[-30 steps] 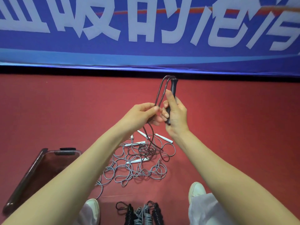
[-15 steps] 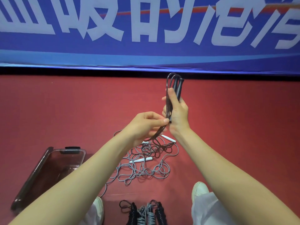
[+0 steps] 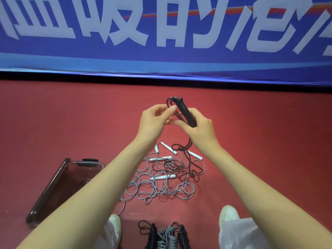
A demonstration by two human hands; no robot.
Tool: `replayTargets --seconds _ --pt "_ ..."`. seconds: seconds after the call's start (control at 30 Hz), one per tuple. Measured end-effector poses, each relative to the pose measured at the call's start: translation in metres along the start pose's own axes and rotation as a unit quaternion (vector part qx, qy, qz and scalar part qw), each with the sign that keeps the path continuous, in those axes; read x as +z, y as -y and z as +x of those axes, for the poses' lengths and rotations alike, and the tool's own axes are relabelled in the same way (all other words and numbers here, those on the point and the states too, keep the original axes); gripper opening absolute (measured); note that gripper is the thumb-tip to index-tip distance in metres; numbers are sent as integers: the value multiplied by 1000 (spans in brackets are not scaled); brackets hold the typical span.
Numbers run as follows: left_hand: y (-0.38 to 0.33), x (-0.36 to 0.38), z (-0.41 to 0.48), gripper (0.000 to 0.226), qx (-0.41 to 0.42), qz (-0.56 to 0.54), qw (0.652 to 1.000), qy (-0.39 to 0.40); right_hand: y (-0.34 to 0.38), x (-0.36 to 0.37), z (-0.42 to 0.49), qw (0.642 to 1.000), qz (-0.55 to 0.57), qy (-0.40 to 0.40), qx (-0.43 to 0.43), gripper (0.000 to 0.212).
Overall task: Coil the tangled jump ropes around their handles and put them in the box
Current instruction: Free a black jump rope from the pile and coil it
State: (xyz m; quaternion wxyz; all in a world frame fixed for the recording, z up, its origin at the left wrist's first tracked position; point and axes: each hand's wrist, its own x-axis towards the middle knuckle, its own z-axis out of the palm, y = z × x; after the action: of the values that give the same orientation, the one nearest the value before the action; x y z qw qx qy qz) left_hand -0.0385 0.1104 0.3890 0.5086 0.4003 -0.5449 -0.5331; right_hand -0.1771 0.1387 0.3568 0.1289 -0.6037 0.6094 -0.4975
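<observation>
My right hand [image 3: 199, 131] grips the black handles [image 3: 185, 112] of a dark jump rope, held tilted above the floor. My left hand [image 3: 154, 121] pinches a loop of the dark rope [image 3: 169, 105] beside the handles' top end. The rest of that rope hangs down past my right wrist to a loose dark tangle [image 3: 186, 164] on the red floor. Under it lies a grey rope tangle [image 3: 161, 186] with several white handles [image 3: 162, 177]. A clear plastic box [image 3: 59, 184] stands at lower left, partly hidden by my left forearm.
Coiled black and grey ropes [image 3: 164, 237] lie between my white shoes [image 3: 229, 212] at the bottom edge. A blue banner [image 3: 161, 33] with white characters runs across the back, above the red floor.
My left hand rose from below the handles to their top end, carrying a rope loop up. The handles tilted leftward in my right hand. The view shifted slightly.
</observation>
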Motion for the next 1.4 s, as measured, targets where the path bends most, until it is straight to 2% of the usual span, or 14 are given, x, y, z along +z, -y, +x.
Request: replayTargets --seconds 0.1,0.4,0.47,0.57,0.67,0.77,0.97,1.13,1.3,1.4 --pt "1 2 -1 9 2 -16 1000 4 -1 2 -2 998 -52 -6 -17 32" --pt "-1 -1 -3 14 18 -18 1000 9 7 3 -8 991 -105 -30 -73 31" --pt "-6 -3 -1 17 31 -5 999 10 8 4 -8 995 -89 -19 -50 32" --pt "-12 -10 3 20 61 23 998 2 7 3 -9 999 -3 38 -6 34" --pt "-15 -17 6 14 64 27 998 7 5 3 -8 998 33 61 9 32" --pt "-16 -21 7 13 27 11 999 24 3 3 -8 991 73 105 44 31" --pt "-17 -22 4 15 -48 -18 997 61 6 -3 -11 952 196 204 116 27" --pt "-22 -32 6 5 -77 -30 993 86 3 -12 -13 936 207 253 131 20" --pt "-25 -30 5 4 -93 -81 991 44 7 -9 -17 935 198 265 124 16" --pt "-28 -32 8 4 -62 -72 995 16 9 1 -17 951 167 240 103 18"
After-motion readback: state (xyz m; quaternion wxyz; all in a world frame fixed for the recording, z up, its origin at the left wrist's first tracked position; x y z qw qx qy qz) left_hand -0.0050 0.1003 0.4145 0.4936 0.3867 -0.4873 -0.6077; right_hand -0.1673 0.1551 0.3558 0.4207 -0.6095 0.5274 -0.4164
